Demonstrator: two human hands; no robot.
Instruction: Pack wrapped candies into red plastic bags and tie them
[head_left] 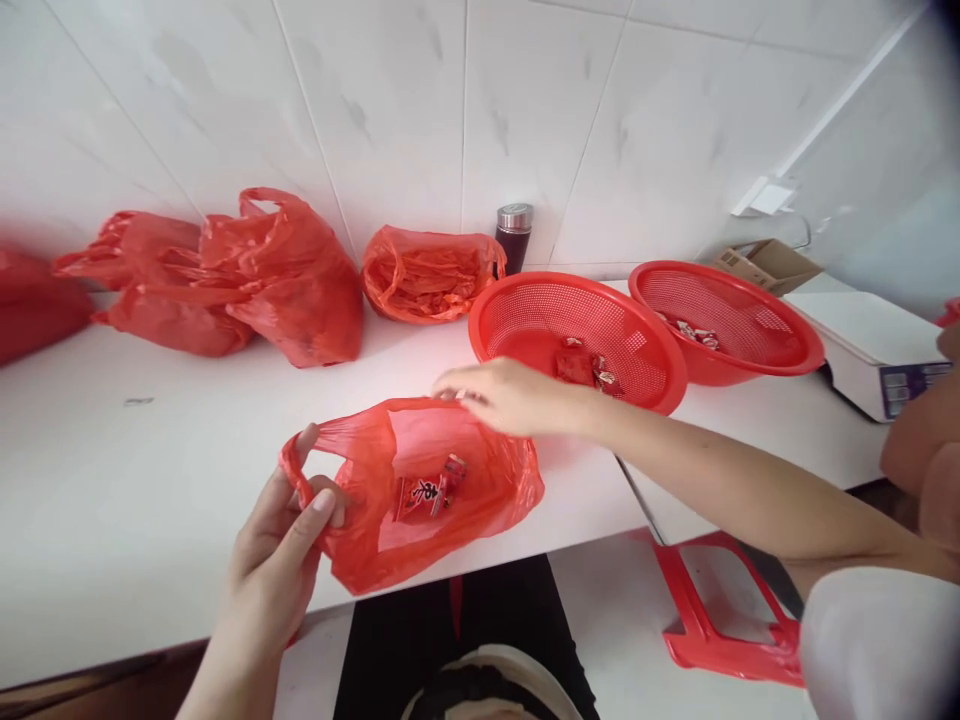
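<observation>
A thin red plastic bag [360, 540] lies with its mouth open on the white table, near the front edge. My left hand [289, 535] is closed round its loop handle at the left end. Over the far rim, my right hand [514, 395] has its fingers bent together at the bag's edge; the fingertips are partly hidden. Inside the bag are a few small red wrapped packets [424, 495], one with a dark printed character. Just behind my right hand stands a red mesh basket [517, 300] with several similar packets [577, 365] in it.
Filled red bags [300, 280] stand along the wall at left. An open bag of folded red bags [431, 285] and a dark flask [514, 235] are behind. A second basket [787, 330], a carton [772, 265] and a scale [870, 330] stand right, by another person's arm. A red stool [697, 620] is below.
</observation>
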